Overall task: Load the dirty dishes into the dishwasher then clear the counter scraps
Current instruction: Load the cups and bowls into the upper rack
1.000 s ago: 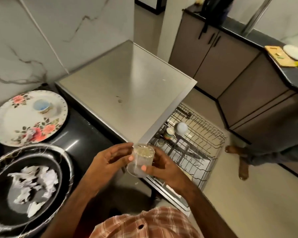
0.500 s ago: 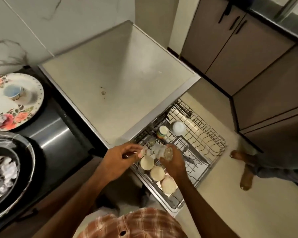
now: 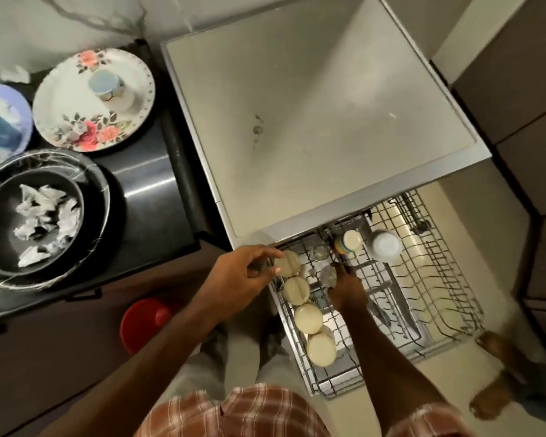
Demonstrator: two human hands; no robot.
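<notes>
The dishwasher's wire rack [image 3: 442, 279] is pulled out below the grey dishwasher top [image 3: 312, 121]. A clear glass [image 3: 289, 263] with a cream base is tilted over the rack's near-left corner, held between both hands. My left hand [image 3: 243, 275] pinches its base end and my right hand [image 3: 345, 290] holds its clear mouth end. Three upturned glasses [image 3: 308, 318] stand in a row just below it. On the dark counter are a floral plate [image 3: 76, 121] carrying a small cup [image 3: 108, 86], and a dark bowl [image 3: 0, 244] holding paper scraps [image 3: 41, 216].
The rack also holds a white bowl [image 3: 385, 246], a striped cup [image 3: 349, 242], a small glass [image 3: 320, 251] and utensils [image 3: 388, 301]. A blue plate [image 3: 7, 121] sits at the far left. A red bin [image 3: 145, 323] stands on the floor. Another person's feet [image 3: 498, 351] are beside the rack.
The glass went from chest height down to the rack's left corner with both hands. My view tipped downward, so more of the counter dishes and the red bin show.
</notes>
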